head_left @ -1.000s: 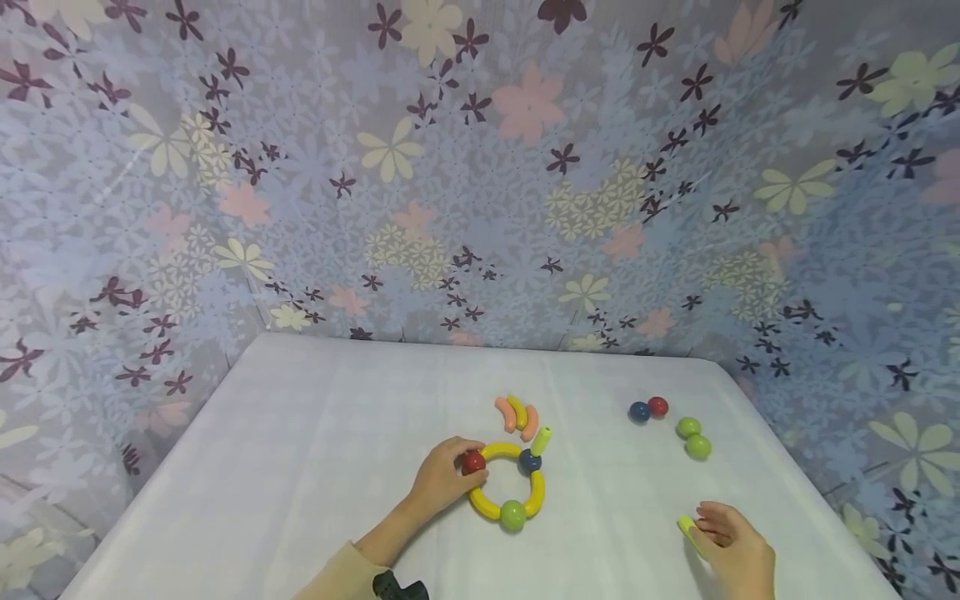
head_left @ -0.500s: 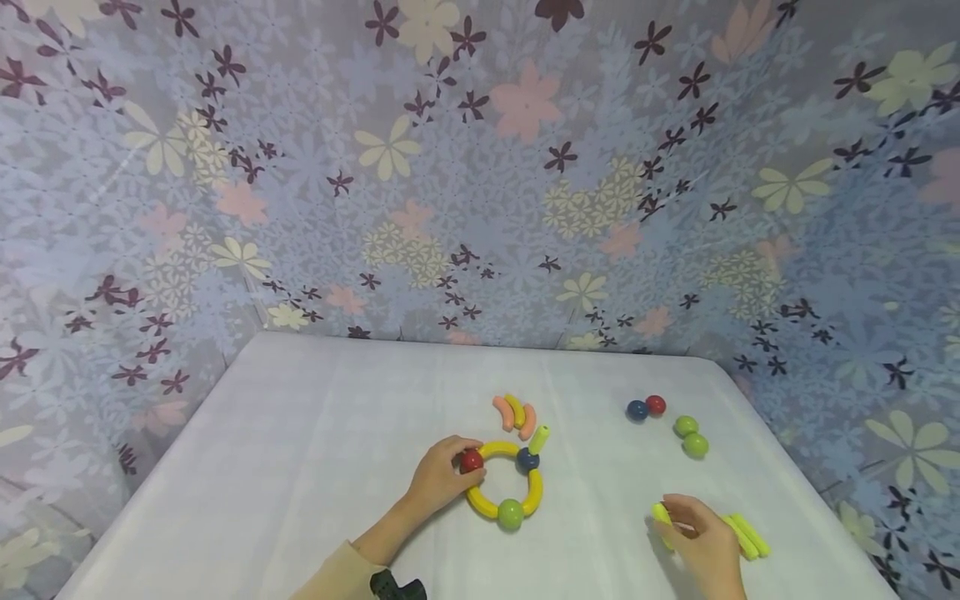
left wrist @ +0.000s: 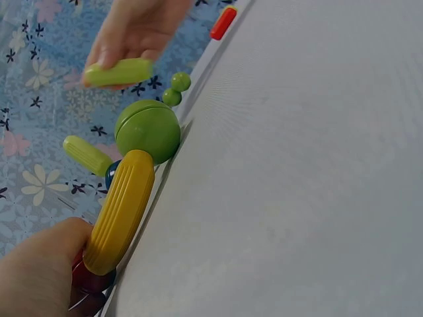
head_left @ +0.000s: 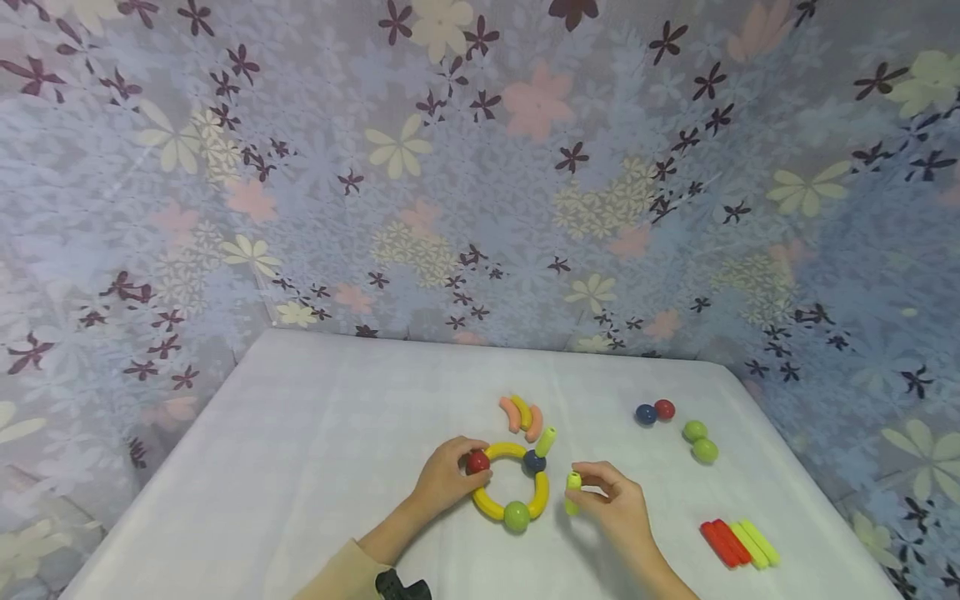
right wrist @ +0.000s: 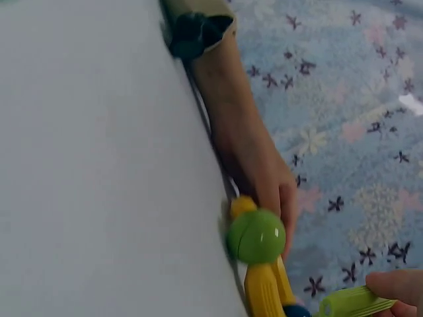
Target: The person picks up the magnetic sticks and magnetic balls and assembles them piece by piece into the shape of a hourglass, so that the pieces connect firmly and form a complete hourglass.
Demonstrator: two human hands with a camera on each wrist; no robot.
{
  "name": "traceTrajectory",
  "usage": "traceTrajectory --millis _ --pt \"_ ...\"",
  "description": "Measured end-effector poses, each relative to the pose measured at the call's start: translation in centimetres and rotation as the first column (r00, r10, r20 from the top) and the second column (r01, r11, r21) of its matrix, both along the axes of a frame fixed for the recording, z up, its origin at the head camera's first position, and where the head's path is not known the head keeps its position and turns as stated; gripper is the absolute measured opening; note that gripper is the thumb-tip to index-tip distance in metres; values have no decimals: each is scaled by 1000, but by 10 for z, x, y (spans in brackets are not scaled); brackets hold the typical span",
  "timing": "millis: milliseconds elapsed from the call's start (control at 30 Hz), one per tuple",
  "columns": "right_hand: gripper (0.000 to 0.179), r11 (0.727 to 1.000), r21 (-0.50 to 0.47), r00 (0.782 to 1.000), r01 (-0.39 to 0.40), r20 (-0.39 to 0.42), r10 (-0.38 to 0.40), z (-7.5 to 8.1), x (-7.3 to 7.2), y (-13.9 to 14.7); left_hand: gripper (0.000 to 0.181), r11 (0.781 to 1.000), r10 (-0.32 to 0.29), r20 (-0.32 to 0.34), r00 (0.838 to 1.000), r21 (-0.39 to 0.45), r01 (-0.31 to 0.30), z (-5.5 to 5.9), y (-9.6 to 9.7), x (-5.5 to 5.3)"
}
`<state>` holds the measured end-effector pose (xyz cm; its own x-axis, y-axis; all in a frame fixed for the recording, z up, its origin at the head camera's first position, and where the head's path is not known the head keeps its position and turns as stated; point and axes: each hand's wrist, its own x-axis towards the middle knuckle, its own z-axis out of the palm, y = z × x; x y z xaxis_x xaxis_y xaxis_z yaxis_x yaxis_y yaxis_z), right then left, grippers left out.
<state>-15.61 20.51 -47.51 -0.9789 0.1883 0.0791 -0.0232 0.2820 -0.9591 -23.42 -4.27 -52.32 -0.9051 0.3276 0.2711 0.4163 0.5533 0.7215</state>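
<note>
On the white table lies a ring of three curved yellow rods (head_left: 540, 493) joined by a red ball (head_left: 477, 462), a dark blue ball (head_left: 534, 462) and a green ball (head_left: 517, 517). A straight yellow-green rod (head_left: 546, 442) sticks out from the blue ball. My left hand (head_left: 442, 477) grips the ring at the red ball, thumb and fingers around it. To the right of the ring, my right hand (head_left: 621, 507) pinches another straight yellow-green rod (head_left: 573, 493) above the table, apart from the ring. The left wrist view shows this pinched rod (left wrist: 119, 72) beyond the green ball (left wrist: 148, 132).
Curved pink and yellow rods (head_left: 521, 417) lie behind the ring. Further right are a loose blue ball (head_left: 646, 414), a red ball (head_left: 664, 409) and two green balls (head_left: 701, 442). Red rods (head_left: 725, 543) and yellow-green rods (head_left: 755, 544) lie side by side near the right edge.
My right hand has moved left with the yellow-green rod, from the right side to near the ring, uncovering the red and yellow-green rods. My left hand stays on the red ball.
</note>
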Motion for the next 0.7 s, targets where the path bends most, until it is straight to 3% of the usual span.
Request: traceTrajectory --millis 100,267,467,567,700 --pt "36 996 -66 998 -62 -19 61 1 -3 -13 39 1000 0 5 1000 -6 0 0 1 1" --pt "37 980 -99 980 -173 -121 161 3 -7 -31 39 1000 6 11 1000 -12 -6 1 2 0" --pt "33 971 -29 950 -237 -215 225 -1 -8 -45 38 1000 -1 8 1000 -10 2 1 2 1" --pt "30 967 -1 946 -254 -209 248 -3 -6 -49 38 1000 -4 0 1000 -7 4 1 2 1" --pt "27 953 37 920 -301 -251 300 -6 -4 -53 38 1000 -2 -12 1000 -15 2 1 1 1"
